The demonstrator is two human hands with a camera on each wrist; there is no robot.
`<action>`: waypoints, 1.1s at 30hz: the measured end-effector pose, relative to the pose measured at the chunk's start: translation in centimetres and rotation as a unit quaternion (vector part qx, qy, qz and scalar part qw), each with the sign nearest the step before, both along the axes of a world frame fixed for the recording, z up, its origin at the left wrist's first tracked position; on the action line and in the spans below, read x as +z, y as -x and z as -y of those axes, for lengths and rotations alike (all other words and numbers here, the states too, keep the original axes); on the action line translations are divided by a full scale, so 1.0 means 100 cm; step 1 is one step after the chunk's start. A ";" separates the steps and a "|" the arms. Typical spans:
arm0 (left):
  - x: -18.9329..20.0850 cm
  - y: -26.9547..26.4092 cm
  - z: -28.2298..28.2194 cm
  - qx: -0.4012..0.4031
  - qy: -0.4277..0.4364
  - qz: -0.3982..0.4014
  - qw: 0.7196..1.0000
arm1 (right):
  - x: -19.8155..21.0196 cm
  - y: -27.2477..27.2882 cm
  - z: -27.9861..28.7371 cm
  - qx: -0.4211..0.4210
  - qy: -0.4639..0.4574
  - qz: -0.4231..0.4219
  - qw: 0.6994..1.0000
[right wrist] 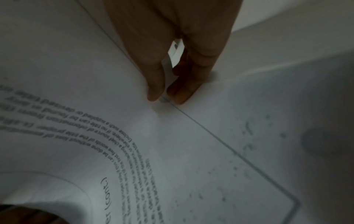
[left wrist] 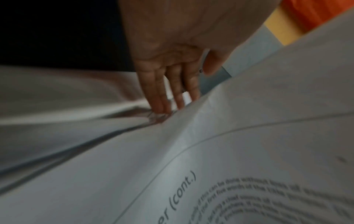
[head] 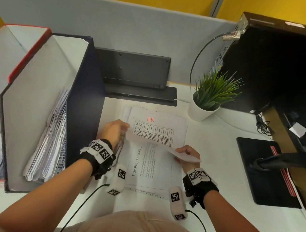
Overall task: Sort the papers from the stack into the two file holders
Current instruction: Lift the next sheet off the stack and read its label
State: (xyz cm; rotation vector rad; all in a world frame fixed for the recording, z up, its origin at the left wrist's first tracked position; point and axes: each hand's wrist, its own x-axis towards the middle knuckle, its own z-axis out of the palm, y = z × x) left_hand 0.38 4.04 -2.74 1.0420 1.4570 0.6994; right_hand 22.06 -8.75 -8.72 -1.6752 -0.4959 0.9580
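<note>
A stack of papers (head: 147,168) lies mid-desk, showing a page headed "Title Proper (cont.)" (left wrist: 210,174). Above it a sheet marked "HR" in red (head: 154,131) is raised off the stack. My left hand (head: 117,130) is at that sheet's left edge, with straight fingers (left wrist: 162,104) reaching under it. My right hand (head: 186,154) pinches the sheet's near right corner between thumb and fingers (right wrist: 180,97). At the left stands a dark blue file holder (head: 85,108) with several papers (head: 50,143) in it. A red-edged file holder (head: 26,54) stands beyond it.
A potted plant (head: 203,110) stands right of the stack. A black computer case (head: 272,63) fills the far right, with a black mat (head: 263,170) in front of it. A black device (head: 134,71) leans on the grey partition behind the stack.
</note>
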 end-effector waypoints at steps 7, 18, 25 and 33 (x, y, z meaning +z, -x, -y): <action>-0.010 0.001 -0.013 -0.112 0.003 -0.245 0.963 | 0.000 0.000 0.000 -0.064 -0.019 -0.206 0.976; -0.002 -0.003 0.001 -0.162 -0.076 -0.299 0.937 | -0.003 0.007 -0.001 -0.046 -0.039 -0.093 0.994; 0.003 -0.001 0.018 -0.128 -0.260 -0.212 0.933 | 0.014 -0.011 -0.002 -0.024 0.023 -0.224 0.974; -0.004 -0.001 0.026 -0.050 -0.099 0.012 0.994 | 0.009 0.002 -0.003 -0.078 -0.027 -0.006 0.997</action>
